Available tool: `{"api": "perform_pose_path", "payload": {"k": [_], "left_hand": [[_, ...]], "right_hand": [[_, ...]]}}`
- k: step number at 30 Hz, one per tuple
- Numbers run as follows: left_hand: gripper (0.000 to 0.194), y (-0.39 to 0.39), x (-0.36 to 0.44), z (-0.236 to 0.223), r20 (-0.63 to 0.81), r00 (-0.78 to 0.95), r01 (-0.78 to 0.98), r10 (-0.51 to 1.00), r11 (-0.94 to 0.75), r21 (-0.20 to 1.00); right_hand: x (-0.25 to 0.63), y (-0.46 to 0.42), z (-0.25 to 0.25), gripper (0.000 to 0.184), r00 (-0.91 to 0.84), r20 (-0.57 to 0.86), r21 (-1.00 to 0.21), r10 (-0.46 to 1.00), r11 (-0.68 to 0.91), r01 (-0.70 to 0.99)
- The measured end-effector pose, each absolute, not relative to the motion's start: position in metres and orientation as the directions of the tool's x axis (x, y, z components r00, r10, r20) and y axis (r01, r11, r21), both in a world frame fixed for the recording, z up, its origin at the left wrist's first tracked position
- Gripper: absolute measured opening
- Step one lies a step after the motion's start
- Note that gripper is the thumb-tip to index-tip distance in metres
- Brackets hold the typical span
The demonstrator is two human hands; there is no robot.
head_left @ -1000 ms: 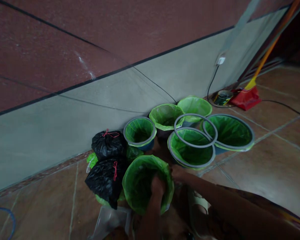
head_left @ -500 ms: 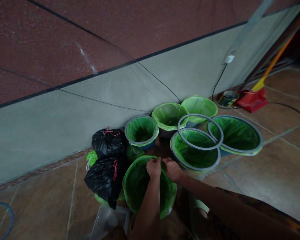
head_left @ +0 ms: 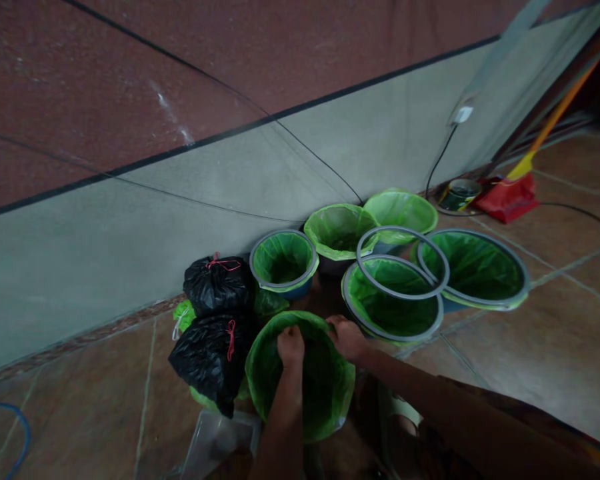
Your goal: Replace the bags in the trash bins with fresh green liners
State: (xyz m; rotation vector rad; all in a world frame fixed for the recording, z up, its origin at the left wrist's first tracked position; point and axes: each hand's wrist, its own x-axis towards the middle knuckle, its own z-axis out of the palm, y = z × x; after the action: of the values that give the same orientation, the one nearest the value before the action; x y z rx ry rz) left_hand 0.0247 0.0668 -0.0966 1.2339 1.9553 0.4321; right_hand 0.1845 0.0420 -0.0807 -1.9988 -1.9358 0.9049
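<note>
In front of me stands a bin lined with a green bin liner (head_left: 325,417), the liner folded out over its rim. My right hand (head_left: 349,339) is closed on the liner at the bin's far right edge. Over the bin's mouth, towards its far side, my left hand (head_left: 291,345) is curled closed; whether anything is in its fingers is hidden. Right of my hands a lined bin with a grey rim (head_left: 347,313) stands close by, and a loose grey ring (head_left: 444,277) lies across it and the neighbouring bin.
Black tied bags (head_left: 205,360) lie left of the bin, beside a clear plastic tub (head_left: 220,433). More lined bins (head_left: 315,257) stand along the wall. A red dustpan (head_left: 510,198), a tin (head_left: 459,195) and a black cable (head_left: 437,163) are at the back right.
My left hand has moved left, away from my right hand, over the bin's opening. The right hand stays at the bin's far right edge.
</note>
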Motion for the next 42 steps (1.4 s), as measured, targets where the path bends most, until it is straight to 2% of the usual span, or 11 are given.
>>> {"api": "perform_pose_path", "payload": {"k": [4,7,11,14,21,25,28,31,35,38,42], "left_hand": [[0.035,0.087,0.014,-0.066,-0.115,-0.262,0.718,0.958,0.274,0.640],[0.032,0.105,0.017,-0.051,0.028,-0.066,0.861,0.997,0.043,0.506],[0.031,0.124,0.012,-0.049,-0.154,0.165,0.953,0.974,-0.118,0.278],[0.029,0.129,0.000,-0.055,-0.275,0.237,0.961,0.932,-0.183,0.208],[0.028,0.124,-0.010,-0.068,-0.338,0.150,0.989,0.929,-0.142,0.049],[0.037,0.113,-0.003,-0.061,-0.306,0.111,0.992,0.945,-0.090,0.083],[0.056,0.088,-0.002,-0.051,-0.170,0.058,0.978,0.984,-0.021,0.209],[0.047,0.045,-0.007,-0.046,-0.200,0.005,0.940,0.980,0.064,0.336],[0.033,-0.028,-0.013,-0.042,-0.489,0.097,0.873,0.867,0.161,0.460],[0.032,-0.071,-0.010,-0.038,-0.491,0.136,0.897,0.860,0.103,0.429],[0.030,-0.095,-0.004,-0.039,-0.471,0.272,0.929,0.839,-0.101,0.357]], "right_hand": [[0.185,0.051,-0.069,0.029,0.042,-0.223,-0.545,0.974,-0.160,0.823],[0.181,0.061,-0.062,0.030,0.036,-0.231,-0.530,0.972,-0.156,0.834],[0.172,0.066,-0.062,0.026,-0.018,-0.326,-0.448,0.945,-0.137,0.884],[0.171,0.065,-0.069,0.025,-0.059,-0.367,-0.382,0.928,-0.092,0.920],[0.169,0.060,-0.081,0.031,-0.088,-0.437,-0.309,0.895,-0.058,0.949],[0.169,0.055,-0.071,0.030,-0.057,-0.470,-0.283,0.881,-0.090,0.955],[0.174,0.054,-0.054,0.049,-0.023,-0.448,-0.275,0.894,-0.113,0.955],[0.180,0.050,-0.036,0.045,-0.048,-0.352,-0.286,0.935,-0.059,0.956],[0.181,0.021,-0.018,0.030,-0.377,-0.316,-0.424,0.871,0.225,0.877],[0.174,-0.013,-0.020,0.025,-0.649,-0.300,-0.518,0.699,0.452,0.726],[0.168,-0.039,-0.048,0.020,-0.779,-0.325,-0.467,0.537,0.625,0.625]]}}
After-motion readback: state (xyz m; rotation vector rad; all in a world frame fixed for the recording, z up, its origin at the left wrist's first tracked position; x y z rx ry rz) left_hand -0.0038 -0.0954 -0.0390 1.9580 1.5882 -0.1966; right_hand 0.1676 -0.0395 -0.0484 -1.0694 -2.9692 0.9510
